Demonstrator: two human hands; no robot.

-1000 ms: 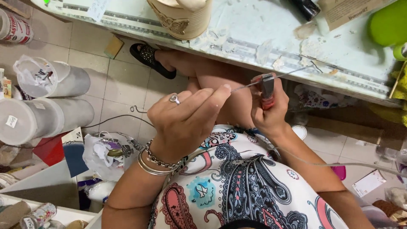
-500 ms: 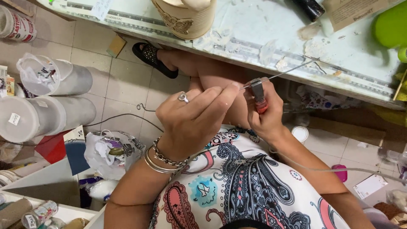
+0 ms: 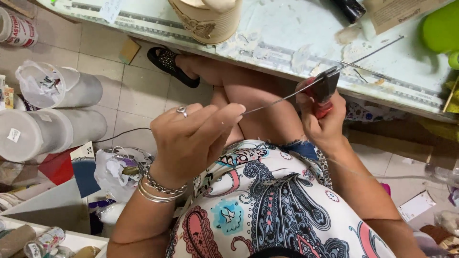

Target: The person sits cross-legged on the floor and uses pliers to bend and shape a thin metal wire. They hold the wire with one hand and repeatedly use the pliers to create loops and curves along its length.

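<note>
My left hand (image 3: pixel 193 138), with a ring and metal bracelets, pinches the near end of a long thin metal wire (image 3: pixel 368 56) between thumb and fingers above my lap. The wire runs up and to the right over the worktable (image 3: pixel 287 33). My right hand (image 3: pixel 321 118) grips red-handled pliers (image 3: pixel 325 91), whose dark jaws close on the wire near its middle, just at the table's front edge.
A cream decorated container (image 3: pixel 210 19) stands on the table at the top. A green object (image 3: pixel 440 28) sits at the far right. White plastic tubs (image 3: pixel 52 129), bags and clutter cover the tiled floor on the left. A sandalled foot (image 3: pixel 169 64) rests under the table.
The pliers have slid along the wire toward the table, and my hands are farther apart. More of the wire now shows over the tabletop.
</note>
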